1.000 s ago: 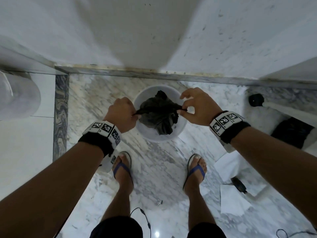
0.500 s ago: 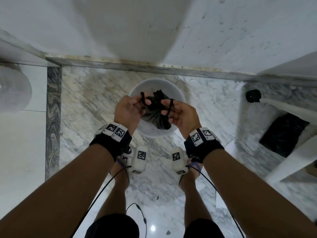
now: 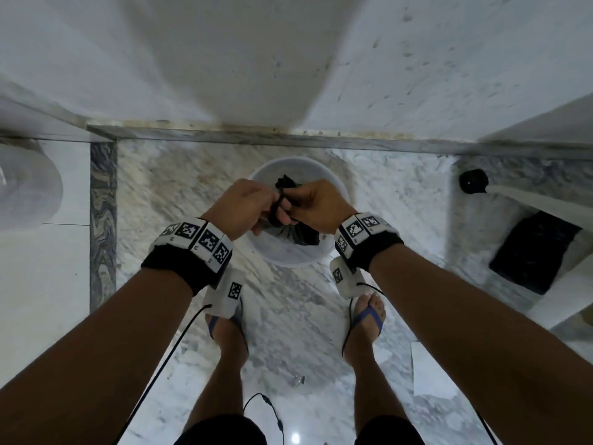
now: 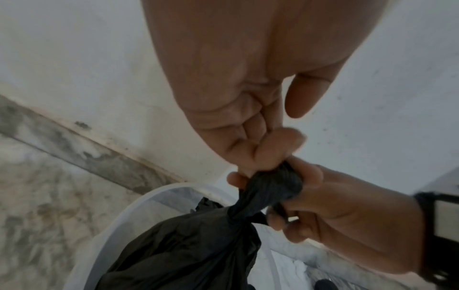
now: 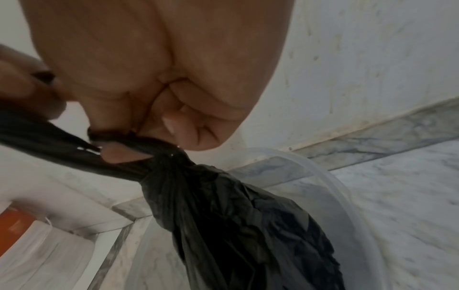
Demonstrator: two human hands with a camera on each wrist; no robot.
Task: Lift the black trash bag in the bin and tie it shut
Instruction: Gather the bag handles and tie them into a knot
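The black trash bag (image 3: 296,234) hangs just above the round white bin (image 3: 288,255) on the marble floor. Its neck is gathered and twisted into a knot (image 4: 242,213). My left hand (image 3: 247,208) grips one twisted end of the black trash bag (image 4: 188,249) with curled fingers. My right hand (image 3: 316,203) pinches the other twisted strand right at the knot of the black trash bag (image 5: 238,221). The two hands touch each other over the bin (image 5: 330,184). The bag's bulging body dangles below them into the bin (image 4: 149,198).
A white wall rises just behind the bin, with a grey marble skirting (image 3: 256,139) along its foot. A black object (image 3: 536,252) lies at the right by a white frame. Paper sheets (image 3: 430,370) lie on the floor near my right foot. A cable (image 3: 266,409) trails between my feet.
My hands came together from either side of the bin and closed over the bag's neck. The loose ends are now crossed and drawn into a knot between them.
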